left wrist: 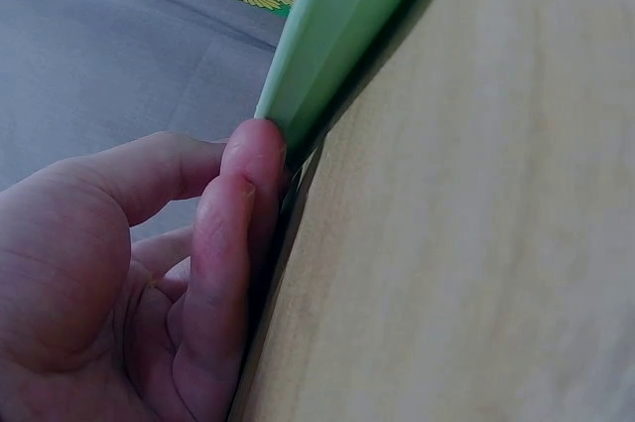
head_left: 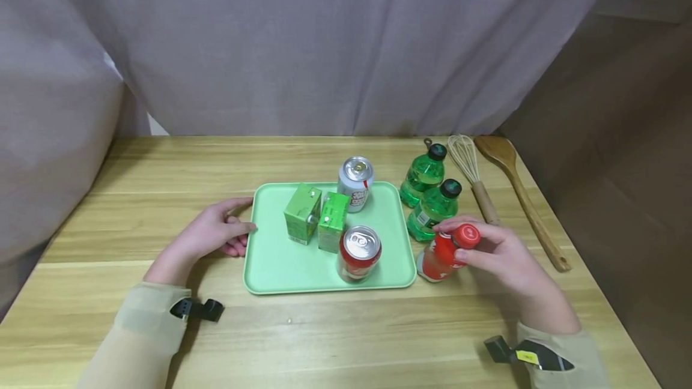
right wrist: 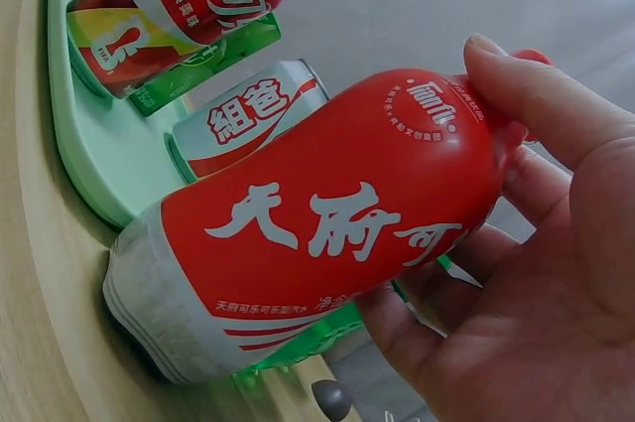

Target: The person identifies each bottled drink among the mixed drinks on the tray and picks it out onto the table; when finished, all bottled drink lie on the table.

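Note:
My left hand (head_left: pixel 213 230) is at the left edge of a light green tray (head_left: pixel 286 278), thumb and fingertips holding its rim. In the left wrist view the tray's outer wall (left wrist: pixel 347 15) meets these fingers (left wrist: pixel 223 243). My right hand (head_left: pixel 503 254) grips a red soda bottle (head_left: pixel 440 260) around its neck and shoulder, beside the tray's right front corner. Its white lower part shows in the right wrist view. On the tray stand two green drink cartons (head_left: pixel 301 215) (head_left: pixel 332 224), a silver-grey can (head_left: pixel 354 188) and a red can (head_left: pixel 358 257).
Two green soda bottles (head_left: pixel 424 176) (head_left: pixel 432 212) with black caps stand just right of the tray, behind the red bottle. Farther right lie a whisk (head_left: pixel 478 188) and a wooden spatula (head_left: pixel 521 194). Grey curtains (head_left: pixel 270 47) hang behind the wooden table (head_left: pixel 324 341).

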`<state>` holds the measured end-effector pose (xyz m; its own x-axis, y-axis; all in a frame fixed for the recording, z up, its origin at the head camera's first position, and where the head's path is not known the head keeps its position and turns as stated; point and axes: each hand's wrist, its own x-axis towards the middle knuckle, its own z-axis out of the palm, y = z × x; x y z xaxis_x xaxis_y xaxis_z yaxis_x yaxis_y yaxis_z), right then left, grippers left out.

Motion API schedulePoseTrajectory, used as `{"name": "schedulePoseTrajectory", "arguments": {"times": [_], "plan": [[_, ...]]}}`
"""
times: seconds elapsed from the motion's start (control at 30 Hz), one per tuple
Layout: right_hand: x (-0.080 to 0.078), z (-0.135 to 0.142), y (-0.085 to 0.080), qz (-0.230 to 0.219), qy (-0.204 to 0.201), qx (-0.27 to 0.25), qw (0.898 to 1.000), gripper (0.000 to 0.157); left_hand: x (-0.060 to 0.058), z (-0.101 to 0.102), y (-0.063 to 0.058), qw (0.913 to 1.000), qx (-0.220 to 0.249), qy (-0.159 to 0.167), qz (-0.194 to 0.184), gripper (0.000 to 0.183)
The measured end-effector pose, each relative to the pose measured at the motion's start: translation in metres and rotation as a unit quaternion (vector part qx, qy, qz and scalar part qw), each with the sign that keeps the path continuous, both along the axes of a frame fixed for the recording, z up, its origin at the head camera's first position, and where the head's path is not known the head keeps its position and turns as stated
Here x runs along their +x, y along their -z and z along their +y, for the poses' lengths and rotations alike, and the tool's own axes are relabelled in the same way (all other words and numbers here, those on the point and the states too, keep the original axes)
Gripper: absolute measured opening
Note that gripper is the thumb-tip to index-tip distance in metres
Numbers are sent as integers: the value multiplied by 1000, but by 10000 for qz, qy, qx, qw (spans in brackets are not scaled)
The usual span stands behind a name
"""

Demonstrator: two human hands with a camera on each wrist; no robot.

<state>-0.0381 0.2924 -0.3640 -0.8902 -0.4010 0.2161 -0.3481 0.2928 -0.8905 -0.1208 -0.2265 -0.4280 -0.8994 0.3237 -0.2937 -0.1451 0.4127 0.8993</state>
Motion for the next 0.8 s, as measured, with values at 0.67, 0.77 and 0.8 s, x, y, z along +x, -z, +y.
{"name": "schedulePoseTrajectory", "arguments": {"times": [0.67, 0.77, 0.8], "plan": [[-1, 4, 3, -232, -279, 36, 9993, 46, 5, -2, -3, 9999, -1, -111, -97, 82], [-1, 10, 2, -240, -458, -19, 9987, 50, 4, 0, -3, 9999, 5, -121, -119, 79], [-1, 14, 2, -239, -582, -149, 9979, 51, 3, 0, -3, 9999, 2, -106, -107, 78]]}}
